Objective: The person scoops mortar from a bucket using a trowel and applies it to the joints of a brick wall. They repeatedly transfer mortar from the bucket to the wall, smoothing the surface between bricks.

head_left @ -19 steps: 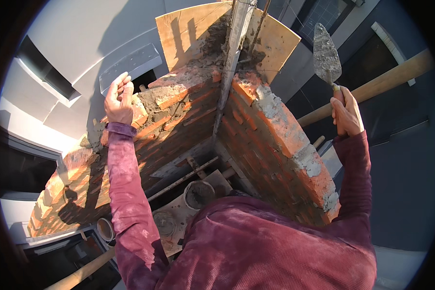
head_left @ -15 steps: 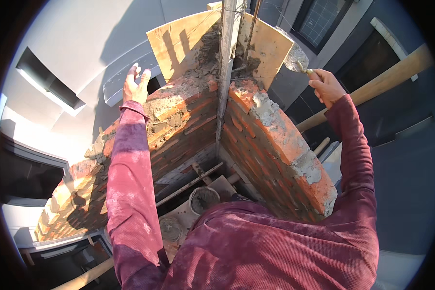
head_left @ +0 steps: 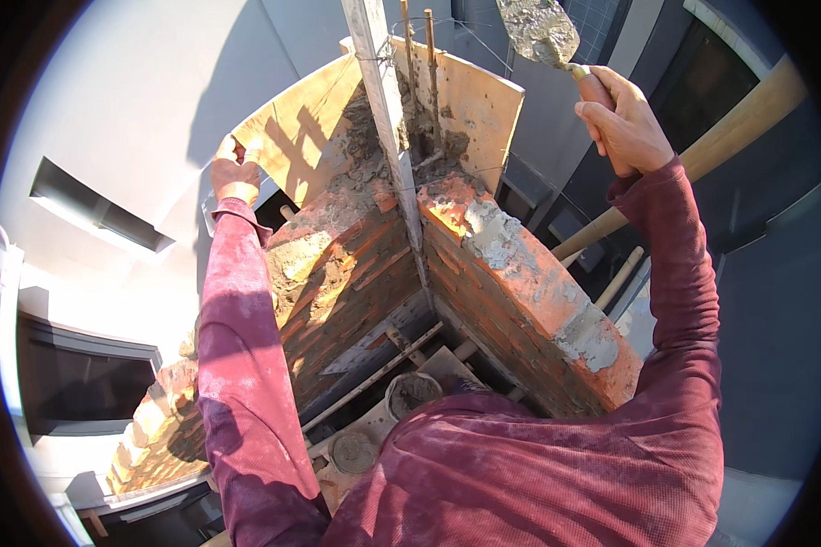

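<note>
In my right hand (head_left: 633,126) is a trowel (head_left: 540,35), gripped by its wooden handle and raised at the upper right, with wet mortar smeared on its blade. My left hand (head_left: 237,175) is closed on the lower left edge of a curved plywood board (head_left: 292,123), its fingers curled over the rim. This board stands at the corner where two brick walls meet. A second plywood panel (head_left: 479,114) stands on the corner's right side. Between them rises a grey upright post (head_left: 374,68), with mortar clumped behind it.
Rough brickwork runs along the left wall (head_left: 324,232) and the right wall (head_left: 538,273), the right one patched with mortar. Rusty bars (head_left: 432,87) and thin wire stand behind the post. Below are a mortar bucket (head_left: 414,394) and planks. A round wooden pole (head_left: 702,150) crosses at right.
My left hand has gone from open in the air to gripping the plywood board's edge. My right hand has lifted the trowel higher. The view has shifted slightly.
</note>
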A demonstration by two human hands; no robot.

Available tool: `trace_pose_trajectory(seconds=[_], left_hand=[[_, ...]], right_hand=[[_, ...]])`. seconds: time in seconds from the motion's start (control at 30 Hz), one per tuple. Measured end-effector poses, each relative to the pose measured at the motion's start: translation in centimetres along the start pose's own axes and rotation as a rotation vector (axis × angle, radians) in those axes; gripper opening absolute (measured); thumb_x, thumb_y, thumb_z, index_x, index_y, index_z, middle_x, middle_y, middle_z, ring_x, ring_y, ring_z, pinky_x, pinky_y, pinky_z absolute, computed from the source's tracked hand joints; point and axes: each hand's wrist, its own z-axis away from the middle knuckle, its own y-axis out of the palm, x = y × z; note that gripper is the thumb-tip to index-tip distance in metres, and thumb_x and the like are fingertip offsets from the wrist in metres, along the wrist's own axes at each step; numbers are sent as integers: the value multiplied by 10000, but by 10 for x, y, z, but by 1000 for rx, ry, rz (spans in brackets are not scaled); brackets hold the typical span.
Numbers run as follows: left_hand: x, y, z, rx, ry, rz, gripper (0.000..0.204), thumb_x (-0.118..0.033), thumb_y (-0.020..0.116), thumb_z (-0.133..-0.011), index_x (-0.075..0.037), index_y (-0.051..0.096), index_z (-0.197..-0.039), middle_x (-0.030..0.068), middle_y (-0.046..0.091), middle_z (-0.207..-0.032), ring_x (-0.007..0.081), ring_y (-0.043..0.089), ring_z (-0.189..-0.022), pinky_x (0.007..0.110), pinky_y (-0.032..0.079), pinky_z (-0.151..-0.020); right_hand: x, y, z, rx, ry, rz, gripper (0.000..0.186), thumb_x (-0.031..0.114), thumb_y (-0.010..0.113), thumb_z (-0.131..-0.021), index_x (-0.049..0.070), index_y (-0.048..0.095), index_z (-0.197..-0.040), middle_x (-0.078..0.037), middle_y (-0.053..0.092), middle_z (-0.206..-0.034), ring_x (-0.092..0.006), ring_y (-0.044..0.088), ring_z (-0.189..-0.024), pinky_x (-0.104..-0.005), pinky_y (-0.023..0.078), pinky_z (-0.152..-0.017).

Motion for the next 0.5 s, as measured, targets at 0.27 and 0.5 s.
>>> trace_pose_trajectory(seconds=[0.27, 0.5], left_hand=[[-18, 5, 11, -15, -60, -16, 252, -235, 683, -846, -102, 641, -1055, 78, 722, -915, 209, 694, -843, 329, 507, -743], [-32, 8, 14, -26, -44, -66, 267, -293, 671, -843, -147, 648, -1065, 60, 722, -920, 252, 695, -856, 368, 514, -748]], right_hand=[[44, 13, 5, -78, -160, 144, 330, 158, 588, -849, 11, 508, -1134, -61, 543, -690, -119, 541, -521, -266, 438, -430], [50, 19, 1, -1, 122, -140, 102, 133, 522, -898, 44, 474, -907, -9, 466, -635, -85, 474, -461, -247, 407, -388]])
